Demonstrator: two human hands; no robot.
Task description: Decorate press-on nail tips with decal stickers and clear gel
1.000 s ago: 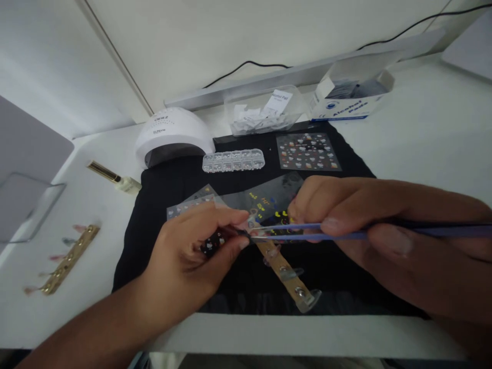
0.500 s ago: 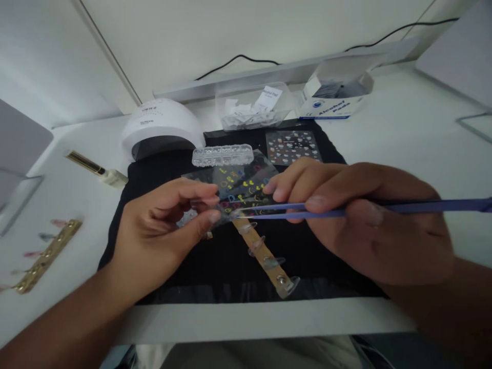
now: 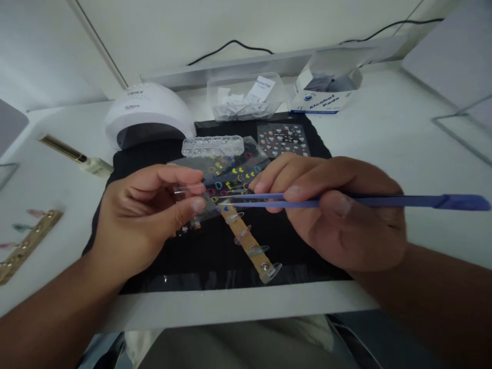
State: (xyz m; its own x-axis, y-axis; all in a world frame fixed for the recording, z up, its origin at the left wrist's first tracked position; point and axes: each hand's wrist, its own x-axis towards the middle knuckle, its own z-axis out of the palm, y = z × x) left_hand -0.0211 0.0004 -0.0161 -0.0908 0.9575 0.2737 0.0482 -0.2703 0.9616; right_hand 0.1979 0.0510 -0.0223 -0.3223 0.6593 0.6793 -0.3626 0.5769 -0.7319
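My left hand pinches a small clear plastic sheet between thumb and fingers, above the black mat. My right hand grips a pair of purple tweezers, whose metal tips meet the sheet's right edge. By the tips is a tiny blue mark; I cannot tell whether they hold it. Below them a wooden strip carries several clear nail tips. A clear sticker sheet with bright coloured outlines lies behind the hands, partly covered by them.
A clear compartment case and a second sticker sheet lie on the mat. Behind stand a white nail lamp, a plastic tub and an alcohol pads box. At left are a bottle and a gold nail-tip stand.
The whole view has shifted, so everything sits further left and slightly higher. Both hands keep their grips, and the tweezers' back end has come into view.
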